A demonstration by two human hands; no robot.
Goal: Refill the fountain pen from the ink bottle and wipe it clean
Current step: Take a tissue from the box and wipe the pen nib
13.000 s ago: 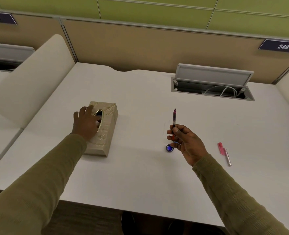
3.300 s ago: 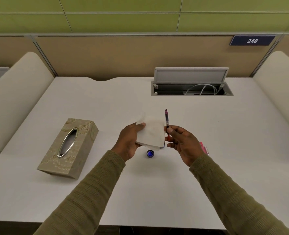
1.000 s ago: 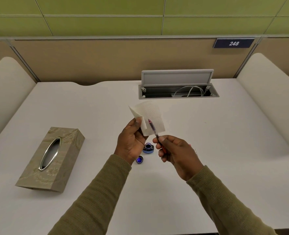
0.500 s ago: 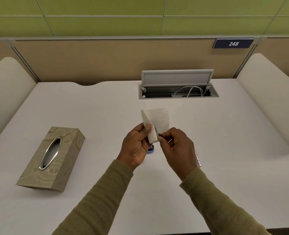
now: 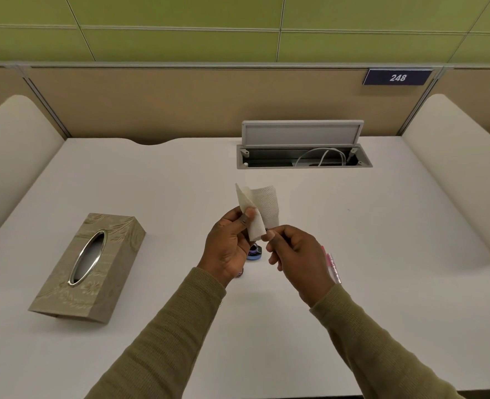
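Note:
My left hand pinches a folded white tissue above the desk's middle. My right hand grips the fountain pen. Only a sliver of the pen shows between my fingertips and the tissue, whose fold wraps the pen's front end. Below my hands the small blue ink bottle stands open on the desk. Its cap peeks out under my left wrist. The pen's pink and silver cap part lies on the desk right of my right hand.
A beige tissue box with an oval metal slot lies at the left. An open grey cable hatch with white wires sits at the back of the white desk. Padded dividers flank both sides.
The pen tilted from upright into the tissue. My left hand folded the tissue around its front end, and most of the pen is now hidden. My hands have come close together.

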